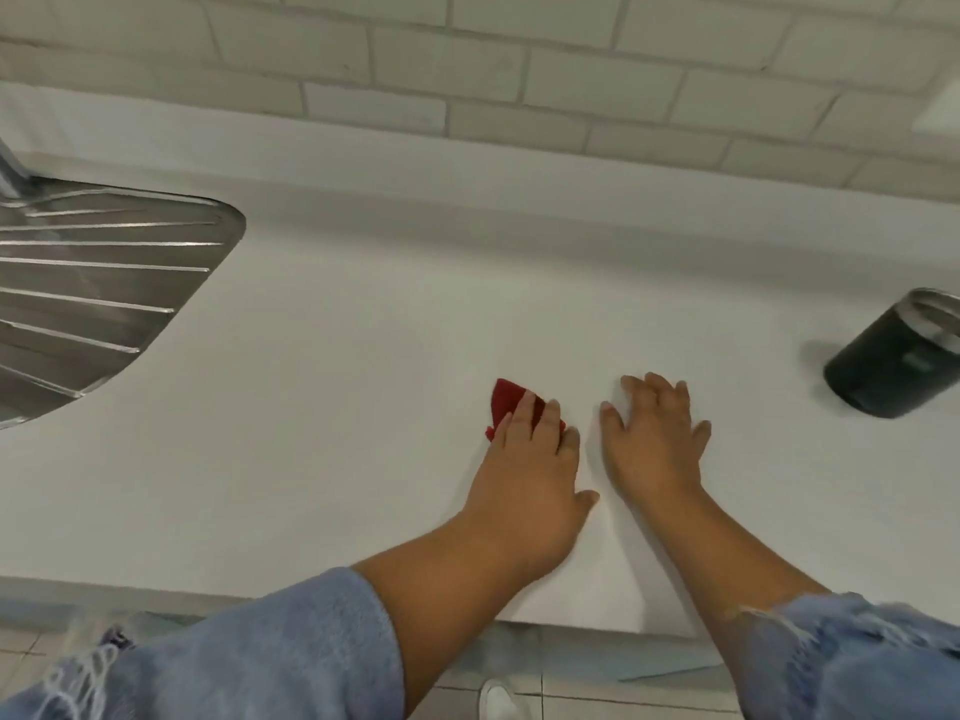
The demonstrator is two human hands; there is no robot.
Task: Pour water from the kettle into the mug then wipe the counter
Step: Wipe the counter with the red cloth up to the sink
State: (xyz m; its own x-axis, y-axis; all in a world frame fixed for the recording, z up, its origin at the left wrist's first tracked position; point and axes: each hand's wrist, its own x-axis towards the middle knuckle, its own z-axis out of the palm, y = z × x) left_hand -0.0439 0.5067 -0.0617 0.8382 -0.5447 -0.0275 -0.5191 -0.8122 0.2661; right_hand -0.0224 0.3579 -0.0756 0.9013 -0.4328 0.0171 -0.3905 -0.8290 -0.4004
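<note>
A small red cloth [506, 400] lies on the white counter [332, 387] near its middle. My left hand [530, 475] presses flat on the cloth with straight fingers, covering most of it. Just to the right, my right hand [652, 439] rests flat on the bare counter, fingers spread, holding nothing. A dark mug [891, 358] with a metal rim stands at the right edge of the view, well clear of both hands. No kettle is in view.
A steel sink drainer [98, 283] with ridges fills the left side. A white brick-tiled wall [519, 70] runs behind the counter. The counter's front edge [130, 589] is close to my sleeves, with tiled floor below.
</note>
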